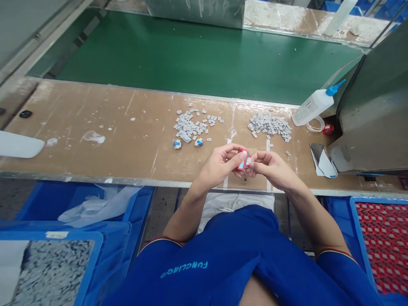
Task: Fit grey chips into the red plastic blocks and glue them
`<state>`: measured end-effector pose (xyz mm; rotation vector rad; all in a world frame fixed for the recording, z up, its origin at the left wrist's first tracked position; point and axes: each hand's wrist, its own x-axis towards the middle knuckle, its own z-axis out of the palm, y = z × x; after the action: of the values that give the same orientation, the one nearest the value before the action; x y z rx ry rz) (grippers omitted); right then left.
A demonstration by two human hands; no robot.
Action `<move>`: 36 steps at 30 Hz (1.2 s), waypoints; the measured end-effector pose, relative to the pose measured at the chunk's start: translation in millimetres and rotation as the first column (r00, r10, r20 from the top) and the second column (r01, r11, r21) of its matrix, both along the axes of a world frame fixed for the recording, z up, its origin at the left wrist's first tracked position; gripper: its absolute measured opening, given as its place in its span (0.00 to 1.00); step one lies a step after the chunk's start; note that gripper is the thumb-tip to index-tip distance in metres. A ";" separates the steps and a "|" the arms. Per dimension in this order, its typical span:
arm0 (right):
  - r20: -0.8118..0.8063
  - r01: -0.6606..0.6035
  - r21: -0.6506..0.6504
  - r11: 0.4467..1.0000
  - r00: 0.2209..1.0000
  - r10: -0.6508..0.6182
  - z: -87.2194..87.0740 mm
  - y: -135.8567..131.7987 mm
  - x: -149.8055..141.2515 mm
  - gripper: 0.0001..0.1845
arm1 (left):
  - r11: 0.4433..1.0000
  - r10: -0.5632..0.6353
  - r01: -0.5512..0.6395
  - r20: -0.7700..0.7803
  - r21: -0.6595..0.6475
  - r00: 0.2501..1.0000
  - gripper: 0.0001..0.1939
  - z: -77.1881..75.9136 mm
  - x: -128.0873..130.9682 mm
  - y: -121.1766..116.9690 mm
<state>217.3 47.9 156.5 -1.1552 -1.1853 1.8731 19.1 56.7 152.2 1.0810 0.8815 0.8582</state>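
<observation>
Over the front edge of the bench, my left hand (223, 163) is closed around a small red piece (241, 164) with grey and pale patches on its face. The thumb presses on top of it. From the other side, the fingertips of my right hand (270, 168) pinch at the red piece's right edge, beside a pale grey patch; whether that patch is a separate tile I cannot tell. Beyond my hands lie two heaps of small grey tiles, a left heap (189, 125) and a right heap (270, 124). Two small blue-and-cream blocks (199, 142) sit near the left heap.
A white squeeze bottle (314, 107) with a blue nozzle leans at right, near a tape roll (315, 124) and folded paper (322, 160). A green belt (191, 55) runs behind the bench. Blue crates hold grey pieces (54, 272) at left and red pieces (382, 242) at right.
</observation>
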 end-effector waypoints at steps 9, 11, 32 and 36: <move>0.054 0.035 0.069 0.997 0.998 -0.039 3.6 -5.7 -3.4 0.21 | 0.993 0.022 -0.013 -0.085 0.113 0.996 0.27 -5.7 -1.0 -5.3; 0.055 0.045 0.077 0.996 0.997 -0.049 3.4 -6.3 -5.5 0.21 | 0.990 0.022 -0.008 -0.096 0.143 0.995 0.26 -8.1 -2.8 -5.3; 0.443 -0.169 0.824 0.541 0.787 -0.429 5.8 -39.3 -11.0 0.07 | 0.855 0.026 0.019 -0.080 0.519 0.996 0.22 -21.4 -9.3 -14.9; 0.410 -0.155 0.845 0.512 0.803 -0.434 -1.1 -38.6 -14.1 0.08 | 0.853 0.013 0.032 -0.082 0.521 0.997 0.19 -21.0 -10.1 -19.1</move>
<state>203.1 9.3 155.4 -1.1595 -1.9540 0.5099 9.0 37.6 131.2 1.6039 0.7219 1.0865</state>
